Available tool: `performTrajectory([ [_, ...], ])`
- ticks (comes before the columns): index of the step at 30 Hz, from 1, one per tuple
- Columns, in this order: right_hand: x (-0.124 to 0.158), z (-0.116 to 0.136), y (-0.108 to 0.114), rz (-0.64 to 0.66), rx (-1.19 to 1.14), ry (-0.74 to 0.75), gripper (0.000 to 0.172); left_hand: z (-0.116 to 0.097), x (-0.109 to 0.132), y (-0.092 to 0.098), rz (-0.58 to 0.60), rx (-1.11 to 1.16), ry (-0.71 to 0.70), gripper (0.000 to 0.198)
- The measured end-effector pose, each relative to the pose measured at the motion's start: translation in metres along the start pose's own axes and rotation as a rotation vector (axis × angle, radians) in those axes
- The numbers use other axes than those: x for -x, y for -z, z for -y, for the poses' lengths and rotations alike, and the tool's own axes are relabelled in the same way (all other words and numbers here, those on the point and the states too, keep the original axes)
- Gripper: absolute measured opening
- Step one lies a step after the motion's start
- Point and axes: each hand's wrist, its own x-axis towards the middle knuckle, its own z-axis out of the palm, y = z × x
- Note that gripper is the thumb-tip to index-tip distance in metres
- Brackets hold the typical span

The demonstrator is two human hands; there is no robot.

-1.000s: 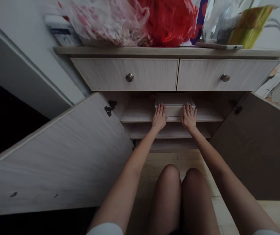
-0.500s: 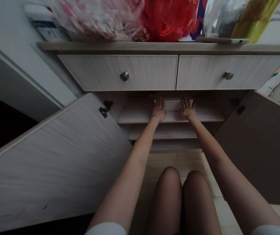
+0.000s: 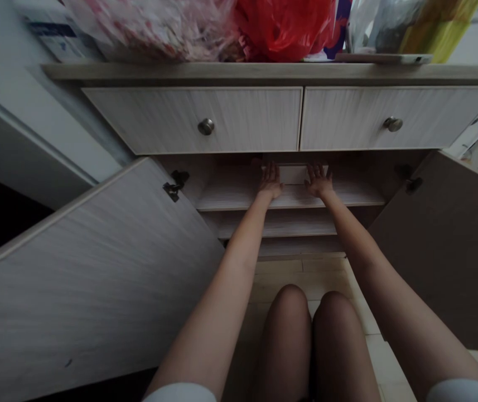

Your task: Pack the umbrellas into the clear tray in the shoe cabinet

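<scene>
A white box (image 3: pixel 293 175) lies on the top shelf (image 3: pixel 230 195) inside the open cabinet. My left hand (image 3: pixel 271 181) lies against the left end of its front, fingers stretched out and pointing inward. At the right end, my right hand (image 3: pixel 318 181) rests the same way with its fingers spread. Neither hand wraps around the box. The drawers above hide the box's far part.
The left door (image 3: pixel 109 279) and right door (image 3: pixel 443 245) stand swung outward on both sides of my arms. Two drawers with round knobs (image 3: pixel 206 127) sit above the opening. A red plastic bag (image 3: pixel 284 28) and other bags crowd the cabinet top.
Both hands and the white box have moved slightly deeper into the shelf. The view has shifted a little closer to the cabinet.
</scene>
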Motion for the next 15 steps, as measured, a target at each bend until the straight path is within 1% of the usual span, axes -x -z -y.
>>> performTrajectory([
  [4, 0.001, 0.002, 0.011, 0.047, -0.005, -0.010, 0.074, -0.011, 0.000, 0.016, 0.059, 0.012, 0.046, 0.078],
  [5, 0.005, 0.003, 0.016, 0.037, -0.012, -0.006, 0.074, -0.015, 0.002, 0.022, 0.050, 0.024, 0.048, 0.077],
  [6, 0.011, 0.003, 0.021, -0.001, -0.031, -0.002, 0.074, -0.019, 0.008, 0.027, 0.017, 0.045, 0.038, 0.074],
  [8, 0.037, 0.002, 0.027, -0.161, -0.120, -0.011, 0.070, -0.025, 0.028, 0.034, -0.123, 0.116, -0.008, 0.067],
  [10, 0.080, -0.001, 0.026, -0.359, -0.287, -0.044, 0.064, -0.026, 0.066, 0.034, -0.318, 0.220, -0.039, 0.060],
  [12, 0.139, -0.010, 0.016, -0.482, -0.502, -0.037, 0.057, -0.020, 0.121, 0.027, -0.490, 0.344, 0.010, 0.052],
  [13, 0.172, -0.016, 0.009, -0.545, -0.585, -0.061, 0.055, -0.014, 0.154, 0.020, -0.554, 0.401, 0.056, 0.049],
  [14, 0.207, -0.024, 0.001, -0.628, -0.630, -0.107, 0.052, -0.007, 0.189, 0.012, -0.626, 0.449, 0.137, 0.047],
  [15, 0.242, -0.033, -0.007, -0.690, -0.644, -0.152, 0.048, 0.000, 0.225, 0.003, -0.691, 0.485, 0.251, 0.047],
])
